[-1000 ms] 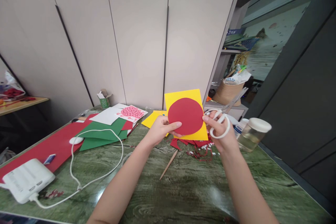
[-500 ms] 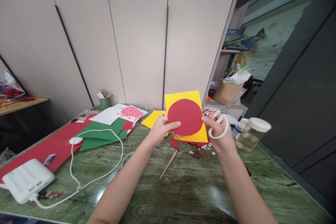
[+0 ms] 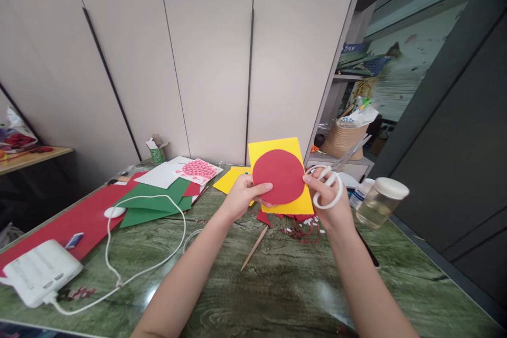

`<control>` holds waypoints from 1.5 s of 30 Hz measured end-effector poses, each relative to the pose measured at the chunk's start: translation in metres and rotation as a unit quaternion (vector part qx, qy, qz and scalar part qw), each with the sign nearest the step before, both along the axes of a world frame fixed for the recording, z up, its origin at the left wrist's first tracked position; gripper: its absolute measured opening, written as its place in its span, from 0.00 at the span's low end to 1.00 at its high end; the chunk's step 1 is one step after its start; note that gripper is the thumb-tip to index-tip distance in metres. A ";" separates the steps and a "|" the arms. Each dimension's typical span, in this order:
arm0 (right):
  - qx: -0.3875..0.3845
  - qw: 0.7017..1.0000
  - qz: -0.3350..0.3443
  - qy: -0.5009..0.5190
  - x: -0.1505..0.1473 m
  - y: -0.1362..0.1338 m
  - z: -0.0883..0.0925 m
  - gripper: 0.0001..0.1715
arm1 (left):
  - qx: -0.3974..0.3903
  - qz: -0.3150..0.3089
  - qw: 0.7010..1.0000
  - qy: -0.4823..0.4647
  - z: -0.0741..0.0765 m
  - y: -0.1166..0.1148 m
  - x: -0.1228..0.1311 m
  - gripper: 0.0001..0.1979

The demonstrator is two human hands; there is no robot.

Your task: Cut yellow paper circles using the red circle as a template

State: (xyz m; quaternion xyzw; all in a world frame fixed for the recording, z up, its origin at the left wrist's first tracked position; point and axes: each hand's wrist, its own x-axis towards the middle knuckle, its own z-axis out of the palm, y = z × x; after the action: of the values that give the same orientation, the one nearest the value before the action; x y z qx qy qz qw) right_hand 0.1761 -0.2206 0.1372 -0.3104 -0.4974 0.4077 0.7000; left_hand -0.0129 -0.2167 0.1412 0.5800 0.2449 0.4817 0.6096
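Observation:
Above the green marble table (image 3: 285, 285) I hold a yellow sheet (image 3: 277, 145) with a red paper circle (image 3: 279, 176) laid against its front. My left hand (image 3: 241, 194) pinches the circle and sheet at their lower left edge. My right hand (image 3: 330, 198) pinches the right edge of the paper, and white-handled scissors (image 3: 330, 179) hang on its fingers with the blades pointing up and to the right. Red paper scraps (image 3: 301, 224) lie on the table under the sheet.
A wooden stick (image 3: 254, 247) lies near the scraps. A glass jar with a white lid (image 3: 381, 202) stands at the right. Green, red and white sheets (image 3: 156, 198) lie at the left, with a white power bank (image 3: 37, 272) and its cable (image 3: 119, 269). A woven basket (image 3: 343, 140) sits behind.
The paper and both hands have dropped and shifted left very slightly; the grip is the same.

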 end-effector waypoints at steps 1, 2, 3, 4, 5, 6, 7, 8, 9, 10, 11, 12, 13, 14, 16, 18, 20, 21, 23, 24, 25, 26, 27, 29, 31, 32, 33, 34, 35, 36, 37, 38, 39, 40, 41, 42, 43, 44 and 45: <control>-0.001 1.000 0.000 0.000 0.000 0.000 0.000 0.13 | -0.001 0.000 1.000 0.001 0.000 0.000 0.000 0.11; -0.002 1.000 0.001 0.000 0.000 0.000 0.000 0.13 | -0.001 0.000 1.000 0.002 0.000 0.000 0.000 0.11; -0.003 1.000 0.002 0.001 0.000 0.000 0.000 0.13 | -0.002 0.000 1.000 0.002 0.000 0.000 0.000 0.11; -0.005 1.000 0.004 0.002 0.000 0.000 0.000 0.12 | -0.002 0.000 1.000 0.002 0.000 0.000 0.000 0.11; -0.007 1.000 0.006 0.003 0.000 0.000 0.000 0.12 | 0.000 0.000 1.000 0.002 0.000 0.000 0.000 0.12; -0.009 1.000 0.008 0.004 0.000 0.000 0.000 0.12 | 0.001 0.000 1.000 0.002 0.000 0.000 0.000 0.12; -0.010 1.000 0.008 0.005 0.000 0.000 0.000 0.12 | 0.003 0.000 1.000 0.002 0.001 0.000 0.000 0.12; -0.010 1.000 0.008 0.006 0.000 0.000 0.000 0.12 | 0.004 -0.001 1.000 0.003 0.001 0.000 0.000 0.12; -0.008 1.000 0.006 0.007 0.000 0.000 0.001 0.13 | 0.004 -0.002 1.000 0.003 0.001 0.000 0.000 0.12; -0.006 1.000 0.006 0.007 0.000 0.000 0.001 0.13 | 0.004 -0.003 1.000 0.004 0.001 0.000 0.000 0.11; -0.003 1.000 0.007 0.007 0.000 0.000 0.001 0.13 | 0.003 -0.004 1.000 0.004 0.002 0.000 0.000 0.11; -0.001 1.000 0.008 0.006 0.000 0.000 0.001 0.13 | 0.002 -0.005 1.000 0.004 0.002 0.000 0.000 0.11; 0.001 1.000 0.010 0.006 0.000 0.000 0.001 0.13 | 0.001 -0.004 1.000 0.004 0.002 0.000 0.000 0.11; 0.003 1.000 0.011 0.006 -0.001 0.000 0.001 0.13 | -0.001 -0.003 1.000 0.004 0.002 0.001 0.000 0.11; 0.008 1.000 0.010 0.007 -0.002 -0.001 0.001 0.13 | -0.001 0.004 1.000 0.003 0.000 0.002 0.000 0.10; 0.012 1.000 0.003 0.003 -0.003 -0.002 0.001 0.13 | 0.000 0.013 1.000 0.002 -0.002 0.003 0.002 0.10; 0.018 1.000 -0.008 -0.005 -0.004 -0.004 0.001 0.13 | -0.001 0.026 1.000 -0.003 -0.003 0.003 0.003 0.10; 0.020 1.000 -0.016 -0.009 -0.005 -0.004 0.001 0.13 | -0.002 0.033 0.999 -0.007 -0.004 0.003 0.005 0.10; 0.023 0.999 -0.029 -0.019 -0.006 -0.006 0.001 0.13 | -0.002 0.049 0.999 -0.023 -0.004 0.001 0.008 0.09; 0.023 0.999 -0.036 -0.024 -0.007 -0.006 0.001 0.13 | 0.000 0.056 0.998 -0.033 -0.004 0.000 0.009 0.10; 0.021 0.998 -0.042 -0.030 -0.007 -0.007 0.001 0.13 | 0.004 0.062 0.997 -0.044 -0.004 -0.001 0.011 0.11; 0.020 0.998 -0.049 -0.036 -0.008 -0.007 0.001 0.13 | 0.010 0.067 0.996 -0.053 -0.004 -0.002 0.013 0.12; 0.020 0.997 -0.056 -0.042 -0.008 -0.008 0.001 0.13 | 0.016 0.071 0.996 -0.057 -0.003 -0.003 0.014 0.14; 0.021 0.996 -0.068 -0.049 -0.009 -0.008 0.001 0.14 | 0.028 0.080 0.995 -0.053 -0.003 -0.003 0.015 0.16; 0.020 0.997 -0.065 -0.048 -0.009 -0.010 0.002 0.14 | 0.036 0.087 0.995 -0.039 -0.003 -0.003 0.015 0.17; 0.018 0.997 -0.057 -0.043 -0.009 -0.010 0.003 0.14 | 0.039 0.089 0.995 -0.033 -0.004 -0.003 0.014 0.17; 0.014 0.998 -0.046 -0.035 -0.009 -0.012 0.004 0.14 | 0.044 0.091 0.994 -0.030 -0.004 -0.002 0.014 0.17; 0.010 0.999 -0.032 -0.027 -0.010 -0.013 0.005 0.14 | 0.048 0.092 0.994 -0.028 -0.004 -0.002 0.013 0.17; 0.005 1.000 -0.018 -0.019 -0.010 -0.014 0.006 0.14 | 0.052 0.093 0.994 -0.027 -0.004 -0.002 0.013 0.17; 0.002 1.000 -0.005 -0.013 -0.011 -0.016 0.007 0.14 | 0.056 0.094 0.994 -0.026 -0.004 -0.002 0.013 0.17; -0.001 1.000 0.007 -0.009 -0.012 -0.017 0.008 0.14 | 0.061 0.097 0.993 -0.025 -0.005 -0.002 0.013 0.17; -0.002 1.000 0.015 -0.007 -0.013 -0.017 0.009 0.14 | 0.065 0.103 0.992 -0.024 -0.005 -0.002 0.013 0.17; -0.001 1.000 0.017 -0.008 -0.013 -0.017 0.009 0.13 | 0.070 0.111 0.991 -0.023 -0.005 -0.003 0.013 0.17; 0.003 1.000 0.013 -0.011 -0.013 -0.017 0.009 0.13 | 0.075 0.122 0.989 -0.026 -0.006 -0.003 0.014 0.16; 0.012 1.000 0.001 -0.016 -0.013 -0.017 0.010 0.12 | 0.079 0.136 0.987 -0.033 -0.006 -0.002 0.014 0.16; 0.025 0.999 -0.017 -0.024 -0.012 -0.018 0.010 0.11 | 0.083 0.152 0.984 -0.046 -0.007 -0.002 0.014 0.16; 0.041 0.998 -0.038 -0.036 -0.011 -0.019 0.011 0.10 | 0.085 0.169 0.980 -0.064 -0.007 -0.002 0.014 0.15; 0.058 0.995 -0.058 -0.052 -0.010 -0.021 0.013 0.09 | 0.086 0.190 0.974 -0.085 -0.007 -0.001 0.013 0.15; 0.077 0.992 -0.074 -0.071 -0.009 -0.024 0.014 0.09 | 0.086 0.211 0.968 -0.109 -0.006 -0.001 0.012 0.14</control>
State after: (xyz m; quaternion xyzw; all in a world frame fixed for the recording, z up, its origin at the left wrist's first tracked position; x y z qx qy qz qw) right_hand 0.1674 -0.2447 0.1513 -0.3197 -0.5514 0.2925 0.7128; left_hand -0.0006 -0.2175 0.1349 0.5091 0.2519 0.6790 0.4651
